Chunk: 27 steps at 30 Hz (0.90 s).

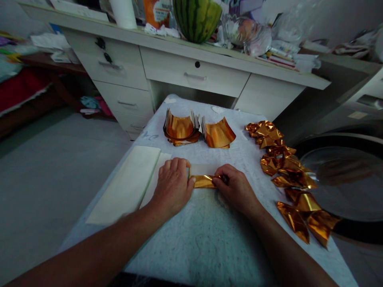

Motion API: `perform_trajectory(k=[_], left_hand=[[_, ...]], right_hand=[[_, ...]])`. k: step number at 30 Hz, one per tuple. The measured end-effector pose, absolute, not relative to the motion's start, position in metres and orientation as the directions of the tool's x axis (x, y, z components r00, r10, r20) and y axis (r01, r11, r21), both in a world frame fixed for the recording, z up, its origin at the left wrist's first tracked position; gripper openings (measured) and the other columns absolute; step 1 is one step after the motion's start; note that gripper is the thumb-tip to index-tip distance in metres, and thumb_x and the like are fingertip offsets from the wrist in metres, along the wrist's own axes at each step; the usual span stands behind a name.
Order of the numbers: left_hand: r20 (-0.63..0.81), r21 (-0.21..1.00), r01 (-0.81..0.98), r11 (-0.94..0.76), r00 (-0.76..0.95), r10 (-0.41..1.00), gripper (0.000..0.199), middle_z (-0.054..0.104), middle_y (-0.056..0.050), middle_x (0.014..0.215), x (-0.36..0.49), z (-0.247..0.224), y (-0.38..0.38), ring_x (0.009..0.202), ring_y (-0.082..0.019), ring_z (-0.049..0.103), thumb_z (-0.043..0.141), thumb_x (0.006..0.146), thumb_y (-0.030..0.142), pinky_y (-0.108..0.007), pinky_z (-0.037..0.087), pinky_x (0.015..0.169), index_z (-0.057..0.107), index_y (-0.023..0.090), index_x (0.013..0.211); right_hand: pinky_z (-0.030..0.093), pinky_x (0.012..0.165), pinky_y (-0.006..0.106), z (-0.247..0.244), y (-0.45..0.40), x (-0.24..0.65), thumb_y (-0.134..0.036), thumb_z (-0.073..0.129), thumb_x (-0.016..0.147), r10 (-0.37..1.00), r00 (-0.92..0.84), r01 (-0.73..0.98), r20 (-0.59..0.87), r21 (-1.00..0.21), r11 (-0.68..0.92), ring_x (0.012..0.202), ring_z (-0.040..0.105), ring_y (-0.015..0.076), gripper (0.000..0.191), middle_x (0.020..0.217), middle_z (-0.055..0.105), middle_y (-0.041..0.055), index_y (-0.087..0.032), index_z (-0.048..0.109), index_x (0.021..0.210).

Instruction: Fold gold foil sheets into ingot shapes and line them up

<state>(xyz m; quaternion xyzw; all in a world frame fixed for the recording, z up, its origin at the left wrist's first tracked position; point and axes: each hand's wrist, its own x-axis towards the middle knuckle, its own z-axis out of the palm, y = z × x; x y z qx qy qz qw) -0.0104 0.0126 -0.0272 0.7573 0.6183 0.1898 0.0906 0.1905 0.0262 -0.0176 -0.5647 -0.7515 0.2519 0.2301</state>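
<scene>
A narrow strip of shiny gold foil paper [204, 181] lies between my hands near the middle of the cloth-covered table. My left hand [175, 184] grips its left end, fingers curled and thumb pressed on the foil. On the right end, my right hand [235, 185] pinches the strip between thumb and fingers. A pale edge of paper shows just behind the strip. Farther back stand two stacks of curved gold sheets, one at the left [180, 126] and one at the right [219, 133]. Folded gold foil pieces [285, 167] run along the table's right side.
White paper sheets [128, 183] lie at the left of the table [197, 247]. Behind it is a white desk [191, 65] bearing a cut watermelon [196, 18], a paper roll and plastic bags. A round appliance door [344, 179] borders the right side.
</scene>
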Motion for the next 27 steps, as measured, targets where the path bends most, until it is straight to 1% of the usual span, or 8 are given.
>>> perform_trajectory(k=[5,17,21,27], left_hand=[[0.176,0.373,0.900,-0.224,0.168,0.970,0.021,0.055,-0.008,0.107,-0.0106,-0.0285,0.0128,0.101,-0.028,0.048,0.057,0.085,0.024,-0.043,0.040,0.085,0.046,0.020,0.103],[0.164,0.362,0.906,-0.218,0.168,0.972,0.019,0.056,-0.008,0.106,-0.0097,-0.0251,0.0125,0.101,-0.029,0.048,0.056,0.085,0.024,-0.044,0.041,0.085,0.048,0.020,0.102],[0.158,0.356,0.908,-0.222,0.175,0.972,0.018,0.056,-0.008,0.105,-0.0098,-0.0252,0.0130,0.100,-0.029,0.048,0.054,0.086,0.024,-0.044,0.040,0.085,0.048,0.019,0.102],[0.148,0.350,0.910,-0.221,0.179,0.973,0.016,0.056,-0.008,0.105,-0.0100,-0.0248,0.0126,0.100,-0.028,0.047,0.054,0.087,0.025,-0.043,0.040,0.085,0.049,0.019,0.101]], right_hand=[[0.037,0.064,0.027,-0.0172,0.0261,0.1893,-0.014,0.062,0.083,0.968,-0.246,0.745,0.043,-0.630,0.217,0.071,0.053,0.0144,0.008,0.081,0.060,0.0012,-0.018,0.061,0.076],[0.038,0.063,0.026,-0.0173,0.0258,0.1863,-0.013,0.062,0.082,0.970,-0.234,0.762,0.071,-0.606,0.229,0.069,0.053,0.0143,0.009,0.079,0.059,0.0012,-0.019,0.061,0.075],[0.038,0.064,0.026,-0.0152,0.0259,0.1851,-0.010,0.062,0.080,0.972,-0.229,0.762,0.047,-0.613,0.209,0.069,0.053,0.0143,0.010,0.079,0.059,0.0015,-0.018,0.060,0.074],[0.039,0.065,0.027,-0.0155,0.0254,0.1850,-0.009,0.062,0.080,0.972,-0.230,0.761,0.048,-0.613,0.211,0.070,0.053,0.0144,0.010,0.080,0.059,0.0018,-0.018,0.060,0.074]])
